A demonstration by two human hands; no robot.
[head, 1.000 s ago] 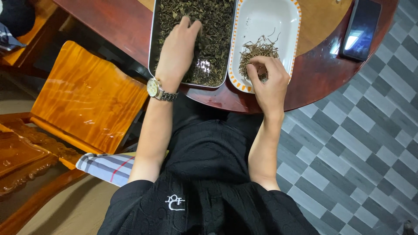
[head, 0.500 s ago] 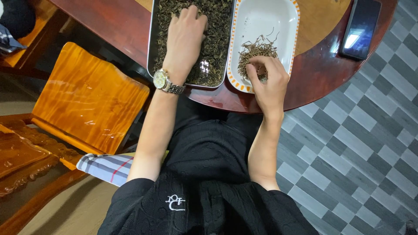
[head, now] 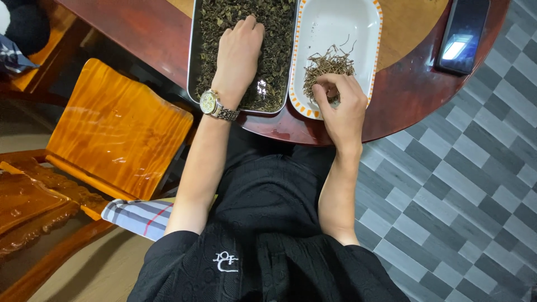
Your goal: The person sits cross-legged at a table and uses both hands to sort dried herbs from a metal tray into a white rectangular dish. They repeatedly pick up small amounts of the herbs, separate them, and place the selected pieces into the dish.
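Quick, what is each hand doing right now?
Left hand: open, flat on the dark leaves in the metal tray.
Right hand: fingers pinched over the stems in the white dish.

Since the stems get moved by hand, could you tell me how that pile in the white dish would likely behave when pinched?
The pile of stems looks dry, thin and loose, so probably light and brittle. Strands stick out unevenly; a pinch by the right hand would likely shed some into the white dish.

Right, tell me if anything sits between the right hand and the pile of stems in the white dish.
Nothing visible does. The right hand already rests on the pile of stems inside the white dish, with its fingers touching them.
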